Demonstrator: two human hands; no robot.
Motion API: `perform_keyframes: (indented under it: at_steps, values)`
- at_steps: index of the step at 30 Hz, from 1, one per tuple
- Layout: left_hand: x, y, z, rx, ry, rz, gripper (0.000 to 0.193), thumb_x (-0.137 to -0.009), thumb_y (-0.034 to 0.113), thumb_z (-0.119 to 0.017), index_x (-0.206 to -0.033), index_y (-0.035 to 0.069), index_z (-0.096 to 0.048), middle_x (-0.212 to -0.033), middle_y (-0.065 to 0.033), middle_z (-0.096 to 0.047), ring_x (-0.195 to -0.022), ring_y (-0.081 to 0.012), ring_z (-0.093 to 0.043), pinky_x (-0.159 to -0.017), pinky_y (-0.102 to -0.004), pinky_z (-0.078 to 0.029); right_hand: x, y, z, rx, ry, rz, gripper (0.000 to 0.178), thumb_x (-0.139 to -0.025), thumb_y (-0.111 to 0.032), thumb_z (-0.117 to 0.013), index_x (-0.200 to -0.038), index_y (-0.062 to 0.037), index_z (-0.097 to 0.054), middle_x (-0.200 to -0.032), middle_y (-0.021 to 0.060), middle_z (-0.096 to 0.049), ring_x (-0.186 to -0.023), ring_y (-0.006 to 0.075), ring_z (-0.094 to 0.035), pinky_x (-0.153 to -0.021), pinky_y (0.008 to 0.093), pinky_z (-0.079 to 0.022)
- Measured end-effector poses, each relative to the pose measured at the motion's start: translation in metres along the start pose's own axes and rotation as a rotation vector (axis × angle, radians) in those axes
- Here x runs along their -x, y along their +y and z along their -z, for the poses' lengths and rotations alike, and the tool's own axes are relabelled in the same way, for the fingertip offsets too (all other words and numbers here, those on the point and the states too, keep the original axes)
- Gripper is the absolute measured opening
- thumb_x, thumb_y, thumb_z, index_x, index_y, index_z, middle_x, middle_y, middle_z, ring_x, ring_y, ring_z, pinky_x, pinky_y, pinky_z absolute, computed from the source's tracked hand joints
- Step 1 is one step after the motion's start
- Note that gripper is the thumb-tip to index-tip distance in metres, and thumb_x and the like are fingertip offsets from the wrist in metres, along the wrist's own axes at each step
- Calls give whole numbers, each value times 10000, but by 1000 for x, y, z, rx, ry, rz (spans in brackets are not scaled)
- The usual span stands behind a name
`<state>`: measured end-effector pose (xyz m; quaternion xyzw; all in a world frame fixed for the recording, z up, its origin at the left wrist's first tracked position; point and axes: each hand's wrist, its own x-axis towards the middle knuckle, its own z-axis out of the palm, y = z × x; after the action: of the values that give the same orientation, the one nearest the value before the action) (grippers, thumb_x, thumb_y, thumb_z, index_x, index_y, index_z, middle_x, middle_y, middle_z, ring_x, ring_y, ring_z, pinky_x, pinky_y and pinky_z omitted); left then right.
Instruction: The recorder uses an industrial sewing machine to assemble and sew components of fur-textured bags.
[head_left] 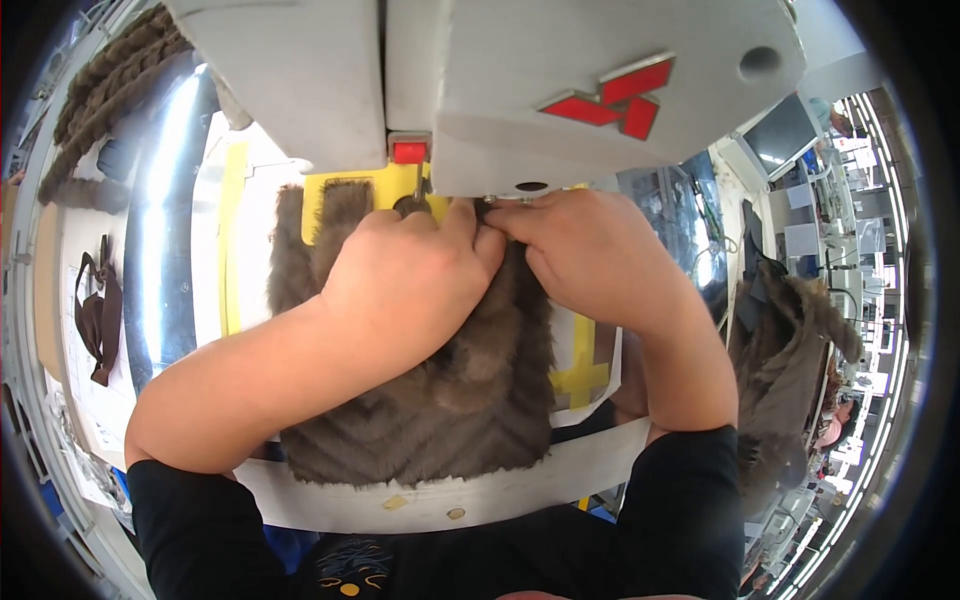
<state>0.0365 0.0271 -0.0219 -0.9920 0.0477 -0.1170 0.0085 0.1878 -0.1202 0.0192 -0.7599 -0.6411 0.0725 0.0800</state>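
A brown fur piece [420,430] with banded pile lies under my hands, two strips of it reaching toward the sewing machine [600,110]. My left hand [410,265] is closed over the far part of the fur, its fingertips tucked down and partly hidden. Right beside it, my right hand [580,245] pinches the fur's far edge, thumb and forefinger close to the left fingers. Both hands are just below the grey machine head, next to its slim metal needle bar [421,185]. The fur under my fingertips cannot be made out in detail.
Yellow tape [580,378] marks the white work surface. A white curved edge [400,507] runs between me and the fur. More brown fur lies at the far left [120,80] and right [785,370]. A dark strap [97,325] lies at left; a monitor [780,138] stands at right.
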Motion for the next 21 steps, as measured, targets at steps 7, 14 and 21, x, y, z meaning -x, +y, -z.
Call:
perform_keyframes:
  at_steps: [7, 14, 21]
  values:
    - [-4, -1, 2, 24, 6, -32, 274, -776, 131, -632, -1039, 59, -658, -1077, -108, -678, -719, -199, -671, -605, -330, -518, 3, 6, -1, -7, 43, -10, 255, -822, -50, -560, -999, -99, -738, -1005, 64, -740, -908, 319, -705, -718, 434, -573]
    - [-5, -1, -2, 34, 101, -54, 188, -766, 142, -640, -933, 56, -643, -878, -61, -630, -659, -196, -648, -542, -336, -476, 2, 14, -6, -63, 79, 8, 231, -800, -53, -580, -930, -102, -763, -933, 82, -741, -914, 332, -701, -738, 443, -568]
    - [-8, -1, -6, 24, 154, -82, 179, -758, 130, -635, -922, 59, -634, -900, -70, -633, -646, -196, -645, -549, -331, -481, 0, 25, 0, -125, 23, -7, 271, -828, -59, -562, -998, -94, -770, -1035, 84, -752, -962, 333, -699, -779, 441, -568]
